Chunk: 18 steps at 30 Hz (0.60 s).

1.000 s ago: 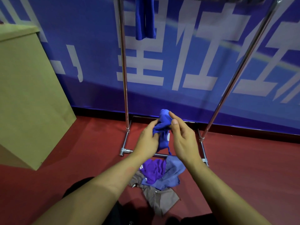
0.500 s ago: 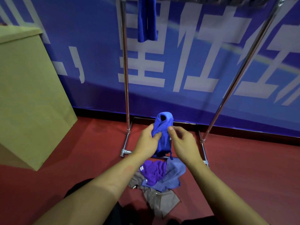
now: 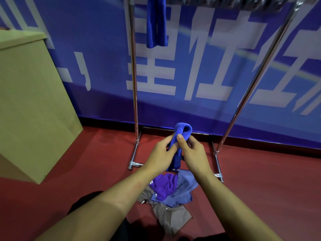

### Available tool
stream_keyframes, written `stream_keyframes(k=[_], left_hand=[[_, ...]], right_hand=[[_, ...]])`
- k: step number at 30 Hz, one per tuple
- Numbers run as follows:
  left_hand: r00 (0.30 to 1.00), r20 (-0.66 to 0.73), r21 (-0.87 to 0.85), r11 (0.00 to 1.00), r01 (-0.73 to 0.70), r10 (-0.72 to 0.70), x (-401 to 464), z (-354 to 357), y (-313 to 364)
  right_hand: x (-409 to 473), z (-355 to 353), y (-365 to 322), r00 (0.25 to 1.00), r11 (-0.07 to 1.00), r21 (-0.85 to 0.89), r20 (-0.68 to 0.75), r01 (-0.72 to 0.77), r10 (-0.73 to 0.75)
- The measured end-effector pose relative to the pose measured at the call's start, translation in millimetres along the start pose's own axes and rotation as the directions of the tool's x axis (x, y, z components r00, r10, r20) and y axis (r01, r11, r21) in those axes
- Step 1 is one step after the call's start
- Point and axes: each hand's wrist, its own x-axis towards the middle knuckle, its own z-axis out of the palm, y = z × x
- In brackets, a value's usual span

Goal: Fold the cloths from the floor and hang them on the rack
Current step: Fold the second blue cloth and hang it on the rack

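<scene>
Both hands pinch a royal-blue cloth [image 3: 182, 131] held up in front of the rack's base. My left hand [image 3: 160, 156] grips its left side and my right hand [image 3: 193, 152] its right side, thumb on top. The cloth loops over above the fingers and its tail hangs down between my wrists. On the red floor below lie a purple cloth [image 3: 165, 186], a grey-blue cloth [image 3: 182, 190] and a brown-grey cloth [image 3: 171, 217] in one heap. The chrome rack [image 3: 133, 84] stands ahead, with a blue cloth [image 3: 156, 23] hung near its left post.
A tan cardboard box [image 3: 29, 105] stands at the left on the floor. A blue banner wall [image 3: 208, 66] runs right behind the rack. Dark cloths [image 3: 225, 2] hang along the rack's top bar at the upper right. Red floor [image 3: 269, 180] spreads to the right.
My hands have turned the blue cloth between them, so its folded loop now stands above my fingers. The camera has tilted up slightly. The floor heap has not moved.
</scene>
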Motion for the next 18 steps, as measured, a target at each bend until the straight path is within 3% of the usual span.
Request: stream_keyframes(k=[9, 18], left_hand=[[0.988, -0.111, 0.152, 0.984, -0.093, 0.110, -5, -11, 35], [0.929, -0.241, 0.317, 0.928, -0.198, 0.280, 53, -34, 153]], right_hand=[[-1, -6, -33, 0.994, 0.977, -0.192, -0.047, 0.089, -0.100], [50, -38, -166, 0.946, 0.902, -0.358, -0.118, 0.243, -0.302]])
